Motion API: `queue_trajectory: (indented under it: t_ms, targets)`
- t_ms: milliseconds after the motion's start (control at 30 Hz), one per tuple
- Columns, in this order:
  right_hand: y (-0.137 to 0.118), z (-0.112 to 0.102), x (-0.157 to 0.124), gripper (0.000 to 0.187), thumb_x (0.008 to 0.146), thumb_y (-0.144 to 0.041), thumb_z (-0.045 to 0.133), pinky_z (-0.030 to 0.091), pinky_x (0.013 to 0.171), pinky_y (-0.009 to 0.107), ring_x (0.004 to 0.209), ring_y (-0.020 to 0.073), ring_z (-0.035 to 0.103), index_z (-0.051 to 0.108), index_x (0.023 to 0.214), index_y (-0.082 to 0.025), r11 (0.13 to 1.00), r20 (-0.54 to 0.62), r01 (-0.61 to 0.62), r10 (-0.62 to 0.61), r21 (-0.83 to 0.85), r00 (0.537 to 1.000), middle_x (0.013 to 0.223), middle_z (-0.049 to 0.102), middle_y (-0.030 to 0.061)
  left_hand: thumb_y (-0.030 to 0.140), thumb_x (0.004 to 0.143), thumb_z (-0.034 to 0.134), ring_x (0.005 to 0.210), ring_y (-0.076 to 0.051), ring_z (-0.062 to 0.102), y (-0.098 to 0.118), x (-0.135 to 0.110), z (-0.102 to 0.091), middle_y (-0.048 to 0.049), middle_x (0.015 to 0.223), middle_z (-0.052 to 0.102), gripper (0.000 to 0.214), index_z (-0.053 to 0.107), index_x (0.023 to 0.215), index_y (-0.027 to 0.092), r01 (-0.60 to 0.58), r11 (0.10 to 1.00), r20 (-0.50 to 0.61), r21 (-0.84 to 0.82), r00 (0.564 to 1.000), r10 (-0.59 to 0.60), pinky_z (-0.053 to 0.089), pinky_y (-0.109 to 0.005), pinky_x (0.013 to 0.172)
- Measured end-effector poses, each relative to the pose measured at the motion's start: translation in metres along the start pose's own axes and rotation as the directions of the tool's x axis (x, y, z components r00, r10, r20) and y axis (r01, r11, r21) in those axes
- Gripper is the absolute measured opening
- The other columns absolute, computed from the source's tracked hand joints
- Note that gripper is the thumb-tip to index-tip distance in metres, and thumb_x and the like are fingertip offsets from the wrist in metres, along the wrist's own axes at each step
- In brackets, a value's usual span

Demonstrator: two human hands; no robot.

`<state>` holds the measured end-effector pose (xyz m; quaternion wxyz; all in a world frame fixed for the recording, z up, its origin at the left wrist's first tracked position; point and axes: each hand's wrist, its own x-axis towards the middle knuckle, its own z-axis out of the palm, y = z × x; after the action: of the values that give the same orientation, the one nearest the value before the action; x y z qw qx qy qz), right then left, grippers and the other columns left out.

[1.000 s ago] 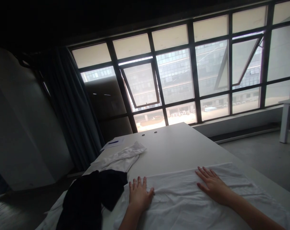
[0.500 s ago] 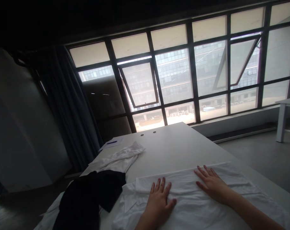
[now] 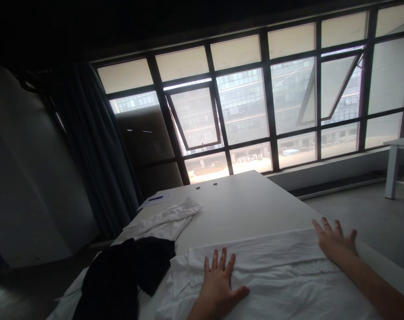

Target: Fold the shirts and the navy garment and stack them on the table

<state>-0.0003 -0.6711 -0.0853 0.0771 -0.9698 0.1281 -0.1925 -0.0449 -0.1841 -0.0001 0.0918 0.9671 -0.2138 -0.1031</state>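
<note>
Head view: white cloth (image 3: 268, 271) on the counter (image 3: 245, 204), right of the black garment (image 3: 118, 280) | left hand (image 3: 218, 284) grip spread, cloth's side nearer that garment | right hand (image 3: 337, 240) fanned too, just shifted out to the end away from it, contact hard to tell | smoothing's reaching that edge, I reckon

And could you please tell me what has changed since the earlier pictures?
The left hand has moved rightward over the spread-out white fabric, away from its left end. The right hand has also moved rightward, to the fabric's far right corner, fingers spread. Neither has visibly gripped anything. The rumpled black cloth, the crumpled white cloth beyond it and the slim blue pen stayed put.
</note>
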Motion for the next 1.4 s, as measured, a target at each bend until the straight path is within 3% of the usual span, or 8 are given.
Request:
queue_trajectory:
  t_ms: [233,333,733,1000,1100,1200,1300,1400]
  targets:
    - [-0.149,-0.018,-0.069,0.068,0.098,-0.069,0.027,0.013,0.119,0.069,0.153,0.0385,0.023,0.046,0.154,-0.034,0.936,0.228,0.323,-0.348,0.141,0.909,0.165,0.033,0.0071,0.088,0.079,0.044,0.155,-0.038,-0.013,0.002,-0.001,0.003,0.0022,0.171,-0.006,0.101,0.012,0.162,0.041,0.012,1.000,-0.029,-0.016,0.999,-0.013,-0.013,-0.068,0.120]
    - [-0.171,-0.019,-0.087,0.073,0.096,-0.075,0.027,0.006,0.119,0.073,0.154,0.0406,0.016,0.038,0.157,-0.038,0.910,0.287,0.355,-0.406,0.217,0.867,0.167,0.028,0.0033,0.089,0.078,0.043,0.156,-0.037,-0.011,0.001,0.000,0.003,0.0045,0.171,-0.006,0.099,0.012,0.161,0.044,0.017,1.000,-0.036,-0.016,0.999,-0.018,-0.012,-0.068,0.120]
    - [-0.110,-0.017,-0.044,0.085,0.090,-0.082,0.027,0.013,0.123,0.065,0.155,0.0354,0.019,0.034,0.159,-0.034,0.971,0.314,0.213,-0.237,0.110,0.919,0.168,0.025,0.0029,0.086,0.085,0.030,0.157,-0.035,0.009,-0.075,-0.015,-0.024,-0.0136,0.170,0.012,0.105,0.021,0.163,0.015,0.310,0.945,-0.094,0.108,0.949,-0.301,0.005,-0.058,0.126]
    - [-0.057,-0.021,-0.022,0.088,0.088,-0.076,0.036,0.019,0.114,0.077,0.151,0.0451,0.025,0.044,0.155,-0.019,0.986,0.211,-0.092,0.120,-0.139,0.970,0.165,0.033,0.0147,0.090,0.084,0.025,0.155,-0.043,0.013,-0.072,-0.009,-0.039,-0.0293,0.163,0.024,0.120,0.032,0.154,-0.007,0.500,0.814,-0.215,0.295,0.865,-0.454,0.004,-0.060,0.125]
    - [-0.080,-0.030,-0.030,0.068,0.094,-0.052,0.041,0.015,0.114,0.077,0.151,0.0449,0.026,0.051,0.151,-0.016,0.978,0.060,0.002,0.011,-0.209,0.998,0.163,0.036,0.0170,0.082,0.090,0.033,0.156,-0.040,0.012,-0.045,-0.002,-0.033,-0.0234,0.165,0.023,0.104,0.037,0.156,0.002,0.357,0.895,-0.259,0.266,0.921,-0.291,0.006,-0.058,0.127]
    - [-0.121,-0.041,-0.050,0.058,0.095,-0.044,0.043,0.020,0.117,0.069,0.149,0.0398,0.032,0.056,0.146,-0.021,0.968,0.067,0.233,-0.227,-0.099,0.972,0.160,0.043,0.0143,0.075,0.096,0.033,0.158,-0.031,0.009,-0.002,0.001,-0.014,-0.0114,0.169,0.017,0.090,0.030,0.161,0.014,-0.044,0.993,-0.201,0.113,0.977,0.066,0.009,-0.051,0.129]
    - [-0.157,-0.043,-0.081,0.055,0.097,-0.052,0.045,0.025,0.116,0.070,0.149,0.0401,0.033,0.057,0.146,-0.029,0.935,0.137,0.349,-0.355,0.069,0.925,0.161,0.041,0.0105,0.073,0.099,0.030,0.158,-0.029,0.005,0.037,-0.003,0.007,-0.0060,0.170,0.008,0.084,0.019,0.164,0.021,-0.328,0.941,-0.086,-0.081,0.943,0.321,0.008,-0.051,0.130]
    - [-0.181,-0.035,-0.108,0.063,0.097,-0.063,0.044,0.019,0.117,0.073,0.151,0.0423,0.027,0.049,0.152,-0.033,0.897,0.213,0.395,-0.432,0.198,0.876,0.164,0.033,0.0081,0.078,0.095,0.034,0.157,-0.033,-0.001,0.053,-0.010,0.015,-0.0057,0.170,0.005,0.090,0.016,0.164,0.023,-0.371,0.908,-0.018,-0.194,0.927,0.375,0.001,-0.056,0.129]
